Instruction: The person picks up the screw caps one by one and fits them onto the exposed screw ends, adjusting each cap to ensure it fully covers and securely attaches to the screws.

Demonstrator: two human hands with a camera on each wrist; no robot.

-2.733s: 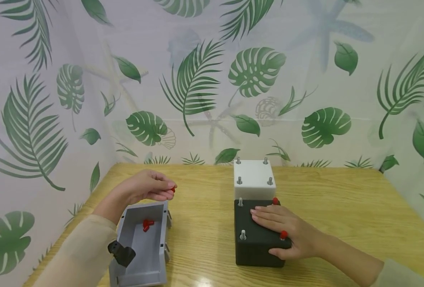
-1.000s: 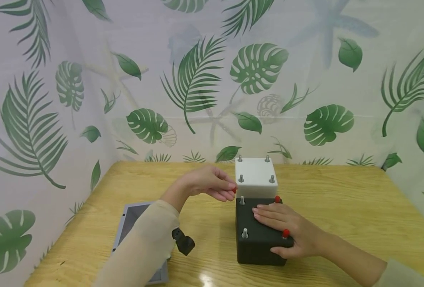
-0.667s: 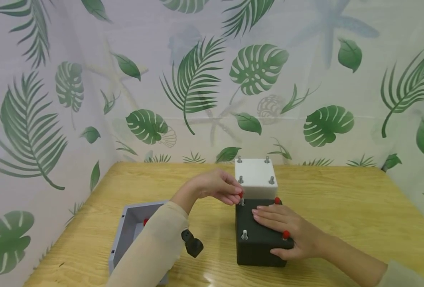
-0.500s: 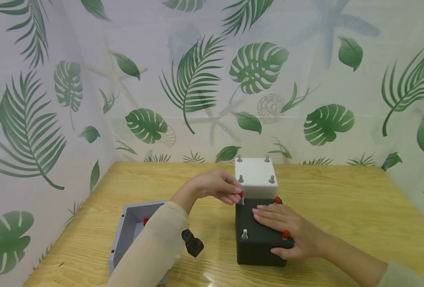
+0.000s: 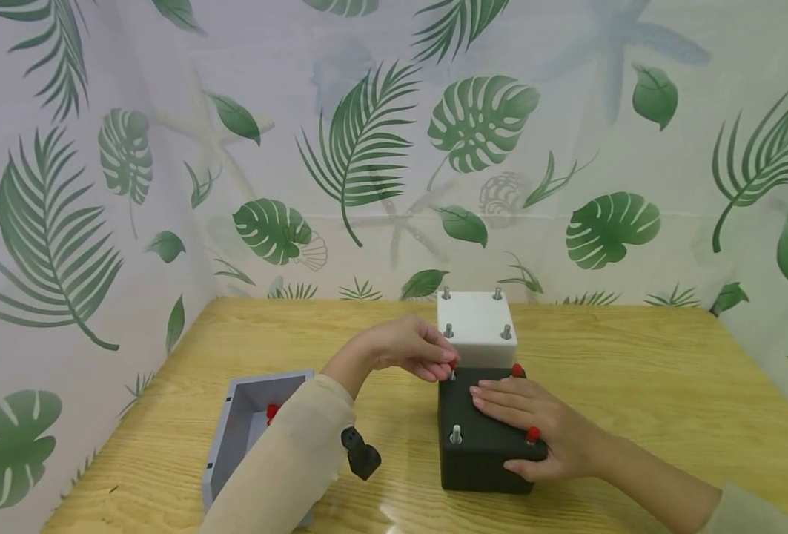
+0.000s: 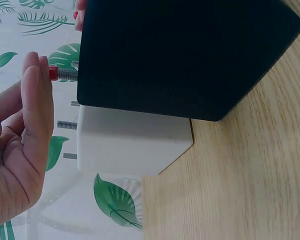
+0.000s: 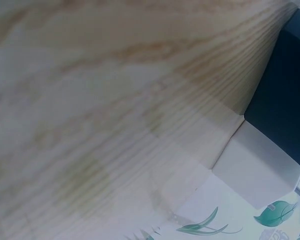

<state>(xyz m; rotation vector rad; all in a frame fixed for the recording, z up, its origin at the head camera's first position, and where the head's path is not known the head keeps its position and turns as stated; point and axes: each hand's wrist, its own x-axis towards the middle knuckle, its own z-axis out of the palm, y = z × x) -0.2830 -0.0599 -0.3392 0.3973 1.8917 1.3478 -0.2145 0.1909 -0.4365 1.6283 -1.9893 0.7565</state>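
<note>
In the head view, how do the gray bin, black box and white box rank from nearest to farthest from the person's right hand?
1. Black box: right under the right hand.
2. White box: beyond the black one.
3. Gray bin: off to the person's left.

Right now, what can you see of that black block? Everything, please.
The black block looks like plastic, boxy with softened edges, and sits upright on the wooden table, in front of the white block. Threaded metal posts rise from its top corners: both right ones wear red caps, the near-left one is bare, and the left hand pinches a third red cap at the far-left post. The right hand rests on its top.
</note>
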